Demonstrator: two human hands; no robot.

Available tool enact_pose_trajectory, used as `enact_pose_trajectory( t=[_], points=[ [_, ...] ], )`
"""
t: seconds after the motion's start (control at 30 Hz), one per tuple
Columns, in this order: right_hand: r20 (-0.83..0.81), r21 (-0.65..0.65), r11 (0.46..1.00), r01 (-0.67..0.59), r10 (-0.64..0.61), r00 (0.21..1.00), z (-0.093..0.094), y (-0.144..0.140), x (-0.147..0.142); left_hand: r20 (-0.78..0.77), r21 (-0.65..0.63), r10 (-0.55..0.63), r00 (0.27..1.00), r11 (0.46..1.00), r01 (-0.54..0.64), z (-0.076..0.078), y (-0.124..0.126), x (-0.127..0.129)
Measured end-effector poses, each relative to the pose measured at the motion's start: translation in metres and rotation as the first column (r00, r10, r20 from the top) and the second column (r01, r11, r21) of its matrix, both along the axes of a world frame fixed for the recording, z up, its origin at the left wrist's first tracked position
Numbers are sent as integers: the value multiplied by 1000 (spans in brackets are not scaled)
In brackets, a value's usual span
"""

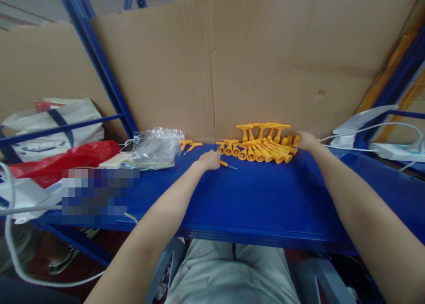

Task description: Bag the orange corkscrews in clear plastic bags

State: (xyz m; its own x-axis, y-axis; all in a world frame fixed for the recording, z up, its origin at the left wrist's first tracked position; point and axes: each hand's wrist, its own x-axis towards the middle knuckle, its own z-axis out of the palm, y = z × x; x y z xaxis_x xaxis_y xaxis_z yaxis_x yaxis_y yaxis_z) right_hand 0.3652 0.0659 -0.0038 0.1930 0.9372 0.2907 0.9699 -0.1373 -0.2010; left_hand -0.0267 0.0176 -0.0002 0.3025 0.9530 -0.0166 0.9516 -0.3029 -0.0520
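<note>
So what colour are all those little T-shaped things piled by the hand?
The T-shaped pieces are orange-yellow, lying on the blue shelf; the head view shows them.

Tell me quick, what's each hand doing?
Left hand: closed on a corkscrew piece.
Right hand: touching the yellow pile; grip cannot be told.

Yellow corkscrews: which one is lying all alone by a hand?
The corkscrew at the left hand, its metal spiral bare on the blue table; the rest lie piled by the right hand.

Glossy blue metal shelf (265,197); orange plastic corkscrews (262,149); matt cardboard backing (265,60).
</note>
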Motion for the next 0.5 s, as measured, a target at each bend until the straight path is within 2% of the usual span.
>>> enact_pose_trajectory(
  t=[0.1,0.27,0.47,0.5],
  points=[
    [-25,-59,994,90,-92,995,7,-1,-14,-2,0,-12,1000,1000,12,1,-2,1],
    [12,-26,997,69,-69,998,15,3,-28,5,-4,-17,1000,1000,17,1,-2,2],
    [108,-4,999,43,-43,993,5,22,-22,37,-1,-8,999,1000,9,-1,0,2],
    [114,30,999,27,-31,993,2,25,-21,36,-3,-11,999,1000,11,-1,0,2]
  ],
)
